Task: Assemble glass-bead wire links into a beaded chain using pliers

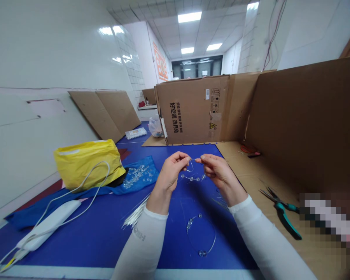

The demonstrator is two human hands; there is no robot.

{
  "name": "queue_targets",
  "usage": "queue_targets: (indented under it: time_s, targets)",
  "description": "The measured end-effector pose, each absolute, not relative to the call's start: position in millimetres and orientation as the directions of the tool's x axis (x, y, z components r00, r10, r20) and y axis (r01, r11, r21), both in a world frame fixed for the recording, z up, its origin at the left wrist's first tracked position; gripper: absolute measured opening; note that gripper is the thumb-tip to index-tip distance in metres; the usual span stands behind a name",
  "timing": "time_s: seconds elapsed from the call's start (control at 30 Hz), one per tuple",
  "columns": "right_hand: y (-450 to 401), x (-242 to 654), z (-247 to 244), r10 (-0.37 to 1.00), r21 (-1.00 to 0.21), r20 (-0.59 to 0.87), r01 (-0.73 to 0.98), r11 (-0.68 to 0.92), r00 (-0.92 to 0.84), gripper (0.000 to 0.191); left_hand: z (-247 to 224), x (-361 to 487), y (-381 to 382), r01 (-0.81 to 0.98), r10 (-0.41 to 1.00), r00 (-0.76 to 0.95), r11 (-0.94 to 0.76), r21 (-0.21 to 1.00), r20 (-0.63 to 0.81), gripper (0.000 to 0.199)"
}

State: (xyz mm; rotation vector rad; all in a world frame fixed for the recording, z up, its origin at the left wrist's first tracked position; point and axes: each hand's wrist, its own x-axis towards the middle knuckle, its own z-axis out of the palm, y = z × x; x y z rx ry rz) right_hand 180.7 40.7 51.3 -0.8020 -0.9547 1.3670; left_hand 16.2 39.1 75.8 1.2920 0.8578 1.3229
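**Left hand** (172, 172): closed to a pinch, thumb and forefinger gripping a thin wire strung with clear beads (192, 178); remaining fingers curled.

**Right hand** (218, 175): likewise pinched on the same wire, just beside the left hand, not touching it. The wire arcs between the hands, its beads hanging just below them.

**Sleeves:** white, one on each forearm (268, 241).

**On the blue-topped bench** (169, 252), directly below the hands: a loop of wire with clear beads (200, 235).

**Left of the hands:** a bundle of straight, thin wires (135, 212); loose clear beads on a blue cloth (137, 175); a yellow bag (87, 165) on the cloth; a white oblong unit with a white cord (48, 219).

**Right of the hands:** teal-handled pliers (280, 212) on a cardboard sheet (236, 175).

**Beyond:** a cardboard partition (189, 111), a clear plastic bag (155, 127) and a white box (135, 133).
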Motion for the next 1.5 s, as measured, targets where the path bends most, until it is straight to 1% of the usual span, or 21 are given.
queue_targets:
  time_s: [0.07, 0.13, 0.2, 0.27, 0.33, 0.4, 0.43, 0.5, 0.6, 0.67, 0.73, 0.8, 0.83, 0.9, 0.97, 1.07, 1.2, 1.27, 1.37, 1.43, 1.5]
  targets:
    - [42, 181, 50, 0.988, -0.95, 0.149, -0.273, 0.155, 0.04, 0.028, 76, 16, 40, -0.219, 0.97, 0.106, -0.193, 0.956, 0.22, 0.022]
    - [44, 183, 49, 0.942, -0.953, 0.297, -0.02, 0.303, 0.157, 0.022, 76, 15, 40, -0.232, 0.974, 0.084, -0.186, 0.955, 0.21, 0.022]
    - [43, 188, 49, 0.852, -0.865, 0.492, 0.214, 0.455, 0.179, 0.014, 76, 15, 41, -0.228, 0.976, 0.074, -0.182, 0.957, 0.203, 0.021]
    - [42, 193, 50, 0.786, -0.763, 0.614, 0.307, 0.569, 0.069, 0.024, 76, 15, 41, -0.227, 0.976, 0.082, -0.178, 0.957, 0.201, 0.021]
    - [42, 197, 52, 0.78, -0.736, 0.623, 0.293, 0.61, -0.059, 0.019, 76, 15, 40, -0.236, 0.975, 0.109, -0.164, 0.958, 0.193, 0.023]
    - [42, 200, 53, 0.811, -0.769, 0.566, 0.26, 0.583, -0.146, 0.009, 75, 15, 39, -0.242, 0.972, 0.139, -0.152, 0.958, 0.189, 0.025]
    - [41, 201, 54, 0.827, -0.789, 0.541, 0.248, 0.562, -0.154, 0.01, 75, 15, 39, -0.243, 0.971, 0.149, -0.148, 0.959, 0.188, 0.025]
    - [40, 201, 55, 0.84, -0.812, 0.537, 0.222, 0.54, -0.078, 0.012, 75, 15, 39, -0.241, 0.971, 0.15, -0.148, 0.959, 0.188, 0.025]
    - [35, 200, 59, 0.82, -0.817, 0.566, 0.193, 0.543, 0.088, 0.015, 76, 15, 40, -0.233, 0.977, 0.083, -0.174, 0.957, 0.198, 0.022]
    - [32, 200, 62, 0.831, -0.832, 0.545, 0.196, 0.519, 0.112, 0.017, 78, 14, 39, -0.211, 0.976, 0.039, -0.204, 0.956, 0.216, 0.021]
    - [30, 202, 65, 0.853, -0.848, 0.513, 0.211, 0.486, 0.097, 0.018, 80, 13, 37, -0.195, 0.972, 0.06, -0.211, 0.958, 0.227, 0.021]
    - [31, 204, 65, 0.875, -0.855, 0.484, 0.22, 0.47, 0.011, 0.018, 82, 11, 35, -0.198, 0.967, 0.136, -0.184, 0.963, 0.213, 0.022]
    - [31, 205, 65, 0.885, -0.86, 0.459, 0.214, 0.464, -0.074, 0.018, 82, 11, 34, -0.203, 0.964, 0.173, -0.166, 0.965, 0.202, 0.022]
    - [33, 205, 64, 0.882, -0.881, 0.388, 0.172, 0.44, -0.267, 0.021, 83, 11, 32, -0.209, 0.958, 0.223, -0.136, 0.968, 0.183, 0.023]
    - [34, 203, 62, 0.868, -0.903, 0.35, 0.12, 0.413, -0.353, 0.021, 82, 12, 31, -0.22, 0.952, 0.246, -0.126, 0.967, 0.18, 0.025]
    - [35, 205, 60, 0.886, -0.897, 0.387, 0.118, 0.425, -0.254, 0.019, 80, 14, 32, -0.253, 0.952, 0.242, -0.125, 0.959, 0.188, 0.03]
    - [40, 221, 60, 0.901, -0.86, 0.374, 0.28, 0.426, -0.221, 0.019, 80, 13, 36, -0.321, 0.971, 0.11, -0.168, 0.932, 0.213, 0.032]
    - [42, 230, 61, 0.913, -0.855, 0.388, 0.321, 0.407, -0.126, 0.02, 80, 11, 37, -0.32, 0.972, 0.103, -0.171, 0.932, 0.214, 0.031]
    - [41, 233, 64, 0.896, -0.88, 0.436, 0.246, 0.406, 0.082, 0.022, 81, 10, 36, -0.203, 0.969, 0.144, -0.171, 0.964, 0.202, 0.031]
    - [37, 229, 68, 0.884, -0.883, 0.454, 0.187, 0.43, 0.112, 0.021, 81, 12, 33, -0.079, 0.962, 0.147, -0.219, 0.973, 0.228, 0.033]
    - [30, 223, 71, 0.872, -0.867, 0.481, 0.199, 0.458, 0.089, 0.019, 82, 15, 29, 0.011, 0.944, 0.154, -0.296, 0.955, 0.291, 0.031]
